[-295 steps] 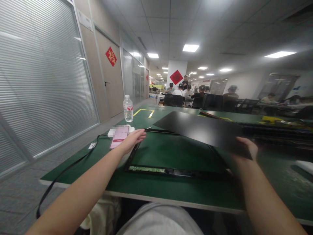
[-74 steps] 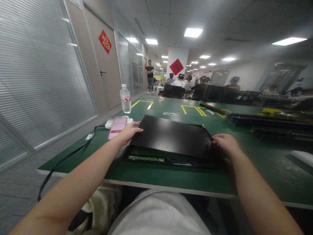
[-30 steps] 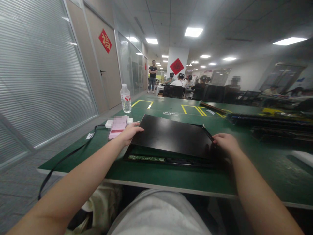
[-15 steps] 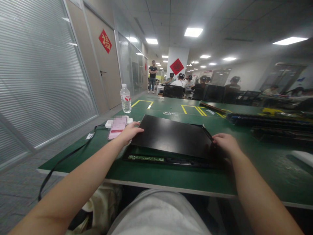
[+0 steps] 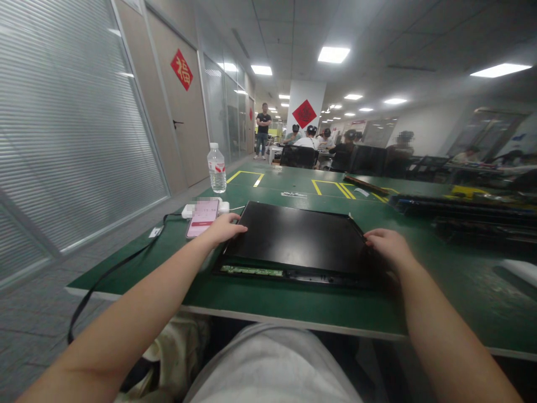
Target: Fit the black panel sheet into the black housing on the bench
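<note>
A glossy black screen panel point(image 5: 297, 235) lies low over a dark frame on the green table in front of me. My left hand point(image 5: 229, 227) holds the panel's left edge, thumb on top and the other fingers mostly hidden below. At the right edge, my right hand point(image 5: 388, 246) is closed with thumb and finger pinched; whether it grips the panel or the frame's side is hard to tell. Along the near side, the frame point(image 5: 327, 278) shows a strip of green circuit board point(image 5: 251, 271).
Left of the panel are a phone point(image 5: 202, 217), a white power strip point(image 5: 223, 207) with a black cable point(image 5: 121, 262), and a water bottle point(image 5: 217, 170). Dark long parts point(image 5: 444, 206) lie at the right. Several people sit in the background; one person point(image 5: 263, 131) stands.
The panel's near edge has come down closer to the frame, and the panel now lies flatter. Both hands stay at its sides, the left slightly lower.
</note>
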### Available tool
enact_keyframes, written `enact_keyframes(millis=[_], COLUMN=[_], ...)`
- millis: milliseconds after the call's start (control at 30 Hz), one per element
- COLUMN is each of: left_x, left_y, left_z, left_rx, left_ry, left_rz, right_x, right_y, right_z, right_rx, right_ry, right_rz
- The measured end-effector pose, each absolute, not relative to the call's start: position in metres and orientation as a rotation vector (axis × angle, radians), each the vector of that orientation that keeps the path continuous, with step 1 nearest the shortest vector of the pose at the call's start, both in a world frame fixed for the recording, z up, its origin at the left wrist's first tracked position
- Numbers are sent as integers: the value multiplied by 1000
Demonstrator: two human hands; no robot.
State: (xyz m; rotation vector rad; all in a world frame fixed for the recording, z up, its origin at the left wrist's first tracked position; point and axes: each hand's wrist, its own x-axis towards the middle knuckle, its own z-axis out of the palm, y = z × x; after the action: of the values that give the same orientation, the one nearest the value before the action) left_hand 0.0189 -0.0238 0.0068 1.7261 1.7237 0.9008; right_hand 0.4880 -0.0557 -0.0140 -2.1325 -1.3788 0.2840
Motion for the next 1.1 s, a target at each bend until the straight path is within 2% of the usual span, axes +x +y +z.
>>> enact_keyframes(millis=[367, 1100], left_x=[15, 14], left_y=[-21, -16], left_z=[0, -3], left_rx=[1845, 2040], left_ry=[1721, 1781], left_rz=[709, 581], right_x=[492, 490], right_y=[-53, -55], right_z=[-18, -16], right_rx=[-2070, -2056], right_ry=[-1358, -1257], right_rz=[325, 417])
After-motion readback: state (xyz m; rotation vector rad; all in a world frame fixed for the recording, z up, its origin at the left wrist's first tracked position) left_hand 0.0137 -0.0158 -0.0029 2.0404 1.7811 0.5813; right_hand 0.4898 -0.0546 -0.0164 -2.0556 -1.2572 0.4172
